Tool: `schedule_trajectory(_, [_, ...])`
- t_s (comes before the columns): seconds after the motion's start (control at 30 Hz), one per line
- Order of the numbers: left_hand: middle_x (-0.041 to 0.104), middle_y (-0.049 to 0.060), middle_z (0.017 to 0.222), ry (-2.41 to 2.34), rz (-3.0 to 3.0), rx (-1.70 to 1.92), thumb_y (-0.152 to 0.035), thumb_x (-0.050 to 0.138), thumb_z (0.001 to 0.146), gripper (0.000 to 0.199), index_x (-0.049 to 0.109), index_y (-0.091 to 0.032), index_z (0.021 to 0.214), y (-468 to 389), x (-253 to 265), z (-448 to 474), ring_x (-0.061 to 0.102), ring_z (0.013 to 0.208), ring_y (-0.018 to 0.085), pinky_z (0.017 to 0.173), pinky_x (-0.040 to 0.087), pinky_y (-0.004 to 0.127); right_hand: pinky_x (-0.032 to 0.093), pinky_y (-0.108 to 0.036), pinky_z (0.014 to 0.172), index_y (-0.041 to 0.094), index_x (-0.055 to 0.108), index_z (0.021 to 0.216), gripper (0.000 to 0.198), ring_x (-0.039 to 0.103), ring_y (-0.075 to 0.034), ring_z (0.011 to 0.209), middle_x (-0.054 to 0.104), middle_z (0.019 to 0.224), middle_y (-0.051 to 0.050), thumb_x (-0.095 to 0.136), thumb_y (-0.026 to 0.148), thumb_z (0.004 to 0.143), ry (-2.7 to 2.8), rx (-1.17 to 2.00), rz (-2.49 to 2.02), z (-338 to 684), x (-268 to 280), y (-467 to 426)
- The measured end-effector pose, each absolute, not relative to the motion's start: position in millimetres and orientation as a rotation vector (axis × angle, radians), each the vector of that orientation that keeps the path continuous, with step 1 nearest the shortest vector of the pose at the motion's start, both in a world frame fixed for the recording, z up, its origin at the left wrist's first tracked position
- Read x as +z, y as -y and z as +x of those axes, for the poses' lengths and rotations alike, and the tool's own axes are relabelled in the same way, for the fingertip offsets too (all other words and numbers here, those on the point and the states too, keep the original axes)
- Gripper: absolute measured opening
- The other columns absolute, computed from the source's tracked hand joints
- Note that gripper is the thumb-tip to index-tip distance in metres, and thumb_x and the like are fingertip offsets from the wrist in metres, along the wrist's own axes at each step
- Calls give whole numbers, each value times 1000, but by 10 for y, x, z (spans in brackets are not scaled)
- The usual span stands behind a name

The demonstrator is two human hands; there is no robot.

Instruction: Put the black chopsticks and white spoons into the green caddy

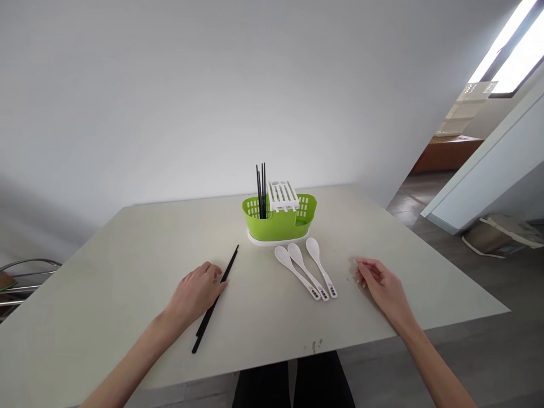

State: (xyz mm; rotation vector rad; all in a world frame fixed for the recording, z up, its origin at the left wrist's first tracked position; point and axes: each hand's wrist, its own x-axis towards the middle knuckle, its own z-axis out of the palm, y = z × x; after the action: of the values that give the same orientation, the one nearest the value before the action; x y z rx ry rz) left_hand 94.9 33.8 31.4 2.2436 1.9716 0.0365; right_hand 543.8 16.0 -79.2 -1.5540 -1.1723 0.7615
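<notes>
A pair of black chopsticks point(211, 309) lies slanted on the table. Across them rests my left hand point(198, 292), its thumb and fingers closed about their middle. Three white spoons point(317, 277) with printed handle ends lie side by side, bowls pointing away from me. To their right my right hand point(382, 289) touches the tabletop with its fingers curled in and nothing visible in them. Behind the spoons stands a green basket point(278, 228) on a white base tray point(267, 243). Several black chopsticks point(261, 192) stand upright in its left part, and a white slotted rack point(283, 195) tops its middle.
The pale table point(140, 266) meets a white wall point(204, 102) at the back. Its right edge drops to a grey floor. Metal rails point(32, 283) show at the far left; a bag-like thing point(501, 235) lies on the floor at the right.
</notes>
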Motion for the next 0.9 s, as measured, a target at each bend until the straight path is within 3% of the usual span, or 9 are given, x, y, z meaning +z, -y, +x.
schedule_trajectory(0.17, [75, 13, 107, -2107, 2271, -251, -17, 47, 94, 25, 72, -20, 98, -374, 413, 856, 73, 96, 30, 78, 51, 38, 55, -33, 69, 20, 69, 112, 54, 65, -20, 73, 73, 87, -8, 63, 70, 92, 1153, 755, -1570, 5417, -759, -143])
schedule_trajectory(0.3, [73, 16, 108, -2159, 2386, -439, 3, 44, 84, 38, 71, -17, 100, -436, 367, 800, 72, 98, 31, 73, 49, 36, 55, -33, 69, 20, 69, 113, 56, 65, -20, 74, 73, 88, -8, 63, 71, 91, 1152, 755, -1582, 5406, -736, -134])
schedule_trajectory(0.47, [73, 16, 118, -2135, 2438, -402, 3, 40, 86, 46, 71, -19, 111, -515, 325, 733, 73, 105, 30, 74, 50, 33, 55, -33, 71, 21, 69, 112, 57, 64, -20, 74, 73, 87, -8, 62, 73, 91, 1152, 761, -1600, 5399, -717, -130])
schedule_trajectory(0.67, [79, 13, 115, -2152, 2355, 165, -28, 40, 100, 31, 68, -24, 112, -595, 490, 623, 77, 82, 30, 70, 53, 37, 56, -33, 68, 20, 70, 112, 56, 65, -20, 73, 73, 86, -8, 63, 71, 91, 1154, 749, -1584, 5410, -746, -135])
schedule_trajectory(0.8, [83, 5, 100, -2002, 2104, 930, -54, 54, 99, 31, 67, -28, 110, -499, 769, 706, 80, 95, 30, 80, 60, 37, 56, -33, 68, 19, 71, 112, 57, 66, -20, 73, 74, 86, -9, 64, 71, 90, 1145, 742, -1598, 5411, -744, -131])
schedule_trajectory(0.9, [84, 3, 96, -1884, 1774, 1354, -60, 68, 92, 35, 69, -28, 106, -378, 886, 856, 81, 99, 29, 85, 64, 39, 56, -33, 66, 20, 71, 111, 58, 65, -20, 72, 74, 85, -9, 64, 73, 89, 1137, 742, -1595, 5404, -735, -129])
